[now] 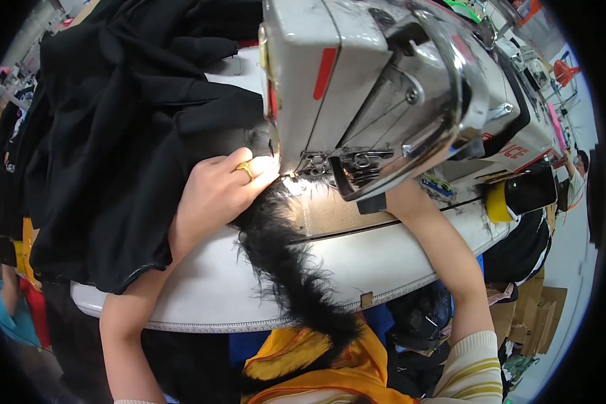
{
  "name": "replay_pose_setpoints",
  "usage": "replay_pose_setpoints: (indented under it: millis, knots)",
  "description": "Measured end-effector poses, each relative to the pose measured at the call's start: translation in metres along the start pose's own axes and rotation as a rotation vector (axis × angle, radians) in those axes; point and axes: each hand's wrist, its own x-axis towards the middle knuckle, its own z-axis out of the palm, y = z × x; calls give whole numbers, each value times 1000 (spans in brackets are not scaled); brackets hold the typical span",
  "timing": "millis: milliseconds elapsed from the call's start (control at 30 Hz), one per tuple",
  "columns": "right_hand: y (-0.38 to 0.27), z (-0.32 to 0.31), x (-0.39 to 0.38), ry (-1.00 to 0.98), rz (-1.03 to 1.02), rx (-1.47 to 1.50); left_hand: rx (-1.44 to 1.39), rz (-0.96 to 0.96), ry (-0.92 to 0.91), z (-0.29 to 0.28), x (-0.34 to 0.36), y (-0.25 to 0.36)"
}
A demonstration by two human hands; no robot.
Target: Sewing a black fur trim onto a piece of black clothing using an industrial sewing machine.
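Note:
A white industrial sewing machine (pixel 296 81) stands over a white table (pixel 202 283) with a lit needle area. My left hand (pixel 225 185), with a gold ring, pinches black fabric just left of the needle. The black garment (pixel 101 168) lies heaped on the left, partly over my forearm. A fluffy black feathery trim (pixel 289 283) runs from near the needle over the table's front edge. My right hand (pixel 400 202) is at the right of the needle area, its fingers hidden behind the chrome bar and machine head.
A yellow-and-black container (pixel 518 196) sits at the table's right. Cardboard (pixel 542 316) and dark bags (pixel 417 313) lie below on the right. A person (pixel 576 175) is at the far right; another's arm (pixel 8 296) shows at the left. Orange cloth (pixel 276 350) hangs below the table.

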Motion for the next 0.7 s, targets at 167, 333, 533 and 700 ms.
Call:
replay_pose_setpoints:
  millis: [167, 333, 533, 700]
  knots:
    - [0, 8, -2, -181, 79, 46, 4, 0, 0, 1, 4, 0]
    - [-2, -4, 3, -9, 28, 68, 54, -33, -33, 0, 5, 4]
    - [-3, -9, 8, 36, 14, 66, 71, -17, -50, 1, 4, 7]
    - [4, 13, 2, 70, 219, 528, -24, -61, 60, 6, 11, 6]
